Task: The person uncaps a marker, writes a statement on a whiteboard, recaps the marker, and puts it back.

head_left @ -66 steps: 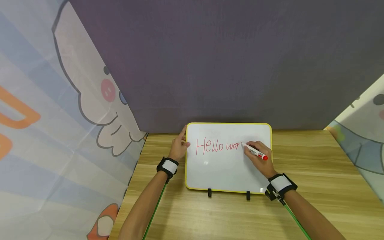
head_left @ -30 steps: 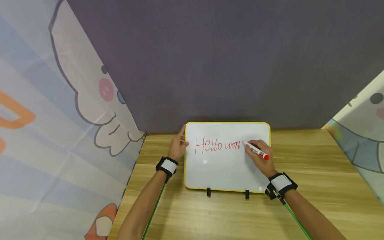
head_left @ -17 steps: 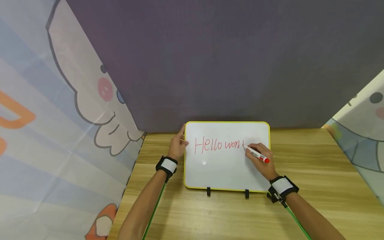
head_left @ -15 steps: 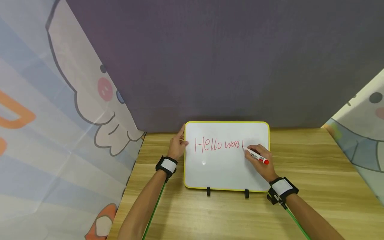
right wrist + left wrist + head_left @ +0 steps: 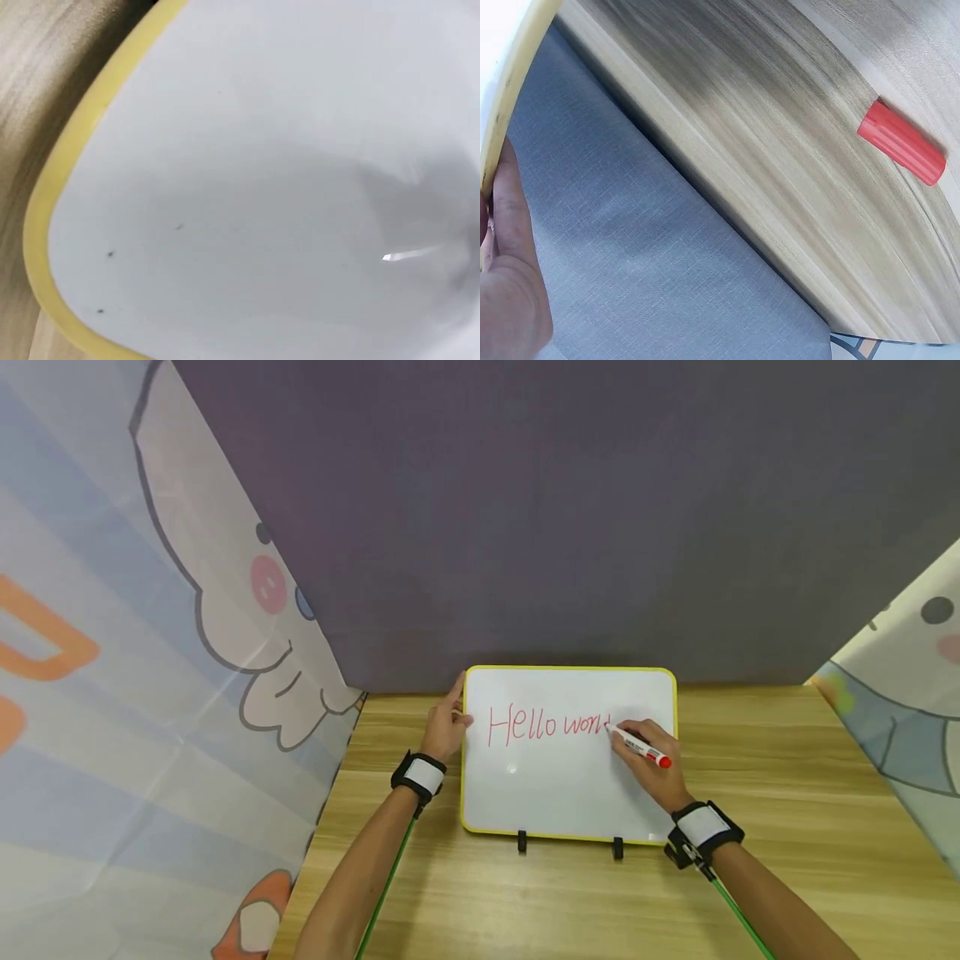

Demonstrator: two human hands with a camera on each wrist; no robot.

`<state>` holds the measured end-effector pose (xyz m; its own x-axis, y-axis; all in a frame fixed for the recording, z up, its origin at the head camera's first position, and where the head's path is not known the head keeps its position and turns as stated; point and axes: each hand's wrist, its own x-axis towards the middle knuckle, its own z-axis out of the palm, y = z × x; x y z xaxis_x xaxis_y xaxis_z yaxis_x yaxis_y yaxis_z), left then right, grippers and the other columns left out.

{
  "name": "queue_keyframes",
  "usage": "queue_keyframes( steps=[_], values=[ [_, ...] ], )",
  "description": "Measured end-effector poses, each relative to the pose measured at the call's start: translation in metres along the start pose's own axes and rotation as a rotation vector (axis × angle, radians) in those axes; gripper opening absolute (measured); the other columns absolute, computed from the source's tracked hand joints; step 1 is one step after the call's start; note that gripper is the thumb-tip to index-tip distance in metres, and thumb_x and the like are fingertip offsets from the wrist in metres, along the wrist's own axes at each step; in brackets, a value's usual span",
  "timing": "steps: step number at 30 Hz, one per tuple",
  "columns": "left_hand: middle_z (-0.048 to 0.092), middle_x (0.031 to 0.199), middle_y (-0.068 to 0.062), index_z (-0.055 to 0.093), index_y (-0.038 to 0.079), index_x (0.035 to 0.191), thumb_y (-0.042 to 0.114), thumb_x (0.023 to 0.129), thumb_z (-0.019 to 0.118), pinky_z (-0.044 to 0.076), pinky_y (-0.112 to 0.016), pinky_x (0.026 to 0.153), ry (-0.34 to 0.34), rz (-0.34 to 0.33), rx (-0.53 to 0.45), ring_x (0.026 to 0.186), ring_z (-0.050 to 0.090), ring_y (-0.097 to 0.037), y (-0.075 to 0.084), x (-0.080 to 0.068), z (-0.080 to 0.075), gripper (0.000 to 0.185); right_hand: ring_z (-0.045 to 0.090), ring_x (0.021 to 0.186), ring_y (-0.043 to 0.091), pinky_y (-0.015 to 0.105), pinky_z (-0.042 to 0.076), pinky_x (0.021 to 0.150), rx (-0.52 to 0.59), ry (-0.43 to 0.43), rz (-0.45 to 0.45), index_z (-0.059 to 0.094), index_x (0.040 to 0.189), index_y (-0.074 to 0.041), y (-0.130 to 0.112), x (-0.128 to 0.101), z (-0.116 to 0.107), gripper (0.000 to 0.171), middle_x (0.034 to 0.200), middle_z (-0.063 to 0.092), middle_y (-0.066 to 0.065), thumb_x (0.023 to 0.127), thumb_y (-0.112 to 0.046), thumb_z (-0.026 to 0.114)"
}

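Note:
A whiteboard point(image 5: 555, 793) with a yellow frame stands propped up on two black feet. Red handwriting point(image 5: 543, 723) across its upper half reads "Hello worl", with a further stroke at the marker tip. My right hand point(image 5: 651, 760) pinches a white marker point(image 5: 637, 743) with a red end, its tip at the board. With the thumb in front, my left hand point(image 5: 446, 728) grips the board's left edge; the left wrist view shows fingers point(image 5: 510, 202) on the edge's far side. In the right wrist view only a board corner point(image 5: 187, 262) appears, the hand out of sight.
On the wooden table point(image 5: 787, 777) lies a red marker cap point(image 5: 902, 142), seen in the left wrist view. A dark grey panel point(image 5: 570, 510) rises behind the board. Printed cloth point(image 5: 172, 760) hangs at the sides. Green cables point(image 5: 386, 889) trail from both wristbands.
Since the earliest frame, an "l" has been added after "wor", then another stroke to its right. The right hand shifted slightly with the marker. The left hand keeps its grip on the edge.

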<state>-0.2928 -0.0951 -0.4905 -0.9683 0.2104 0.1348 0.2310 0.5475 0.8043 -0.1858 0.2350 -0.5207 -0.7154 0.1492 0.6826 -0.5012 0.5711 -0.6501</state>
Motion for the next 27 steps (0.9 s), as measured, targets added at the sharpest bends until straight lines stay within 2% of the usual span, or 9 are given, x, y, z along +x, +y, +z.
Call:
queue_keyframes(
  steps=[9, 13, 17, 24, 27],
  values=[
    [0.061, 0.098, -0.017, 0.025, 0.033, 0.147, -0.003, 0.085, 0.061, 0.042, -0.024, 0.057, 0.002, 0.003, 0.001, 0.054, 0.046, -0.013, 0.001, 0.000, 0.000, 0.080, 0.054, 0.073, 0.000, 0.004, 0.042, 0.069, 0.036, -0.032, 0.012, 0.070, 0.083, -0.003, 0.000, -0.003, -0.004, 0.017, 0.075, 0.063, 0.008, 0.069, 0.007, 0.072],
    [0.062, 0.100, -0.016, 0.023, 0.040, 0.146, -0.001, 0.086, 0.061, 0.042, -0.024, 0.058, -0.001, -0.015, 0.009, 0.054, 0.046, -0.012, 0.002, 0.000, -0.001, 0.081, 0.054, 0.072, 0.000, 0.004, 0.042, 0.068, 0.025, -0.021, 0.015, 0.069, 0.084, -0.003, 0.003, -0.003, -0.005, 0.018, 0.075, 0.063, 0.008, 0.069, 0.008, 0.072],
    [0.062, 0.098, -0.016, 0.025, 0.036, 0.147, -0.001, 0.086, 0.061, 0.042, -0.024, 0.057, 0.006, -0.012, 0.016, 0.054, 0.047, -0.013, 0.004, 0.000, -0.002, 0.080, 0.054, 0.070, 0.000, 0.004, 0.042, 0.066, 0.006, -0.019, 0.028, 0.069, 0.082, 0.001, -0.005, -0.002, -0.007, 0.018, 0.074, 0.063, 0.009, 0.068, 0.010, 0.072],
    [0.062, 0.096, -0.016, 0.024, 0.038, 0.146, -0.001, 0.085, 0.062, 0.042, -0.023, 0.057, 0.013, -0.012, 0.040, 0.057, 0.051, -0.014, 0.003, 0.001, 0.000, 0.082, 0.050, 0.062, -0.003, 0.006, 0.039, 0.055, -0.020, 0.068, 0.122, 0.067, 0.083, 0.007, -0.028, 0.011, -0.014, 0.012, 0.072, 0.062, 0.017, 0.071, 0.010, 0.068],
    [0.062, 0.095, -0.016, 0.023, 0.040, 0.145, -0.001, 0.085, 0.062, 0.042, -0.024, 0.057, 0.016, -0.016, 0.048, 0.059, 0.051, -0.015, 0.003, 0.000, 0.001, 0.083, 0.049, 0.063, -0.004, 0.005, 0.038, 0.057, -0.064, 0.084, 0.115, 0.067, 0.083, 0.007, -0.030, 0.015, -0.016, 0.011, 0.072, 0.062, 0.017, 0.072, 0.009, 0.069]
  ],
)
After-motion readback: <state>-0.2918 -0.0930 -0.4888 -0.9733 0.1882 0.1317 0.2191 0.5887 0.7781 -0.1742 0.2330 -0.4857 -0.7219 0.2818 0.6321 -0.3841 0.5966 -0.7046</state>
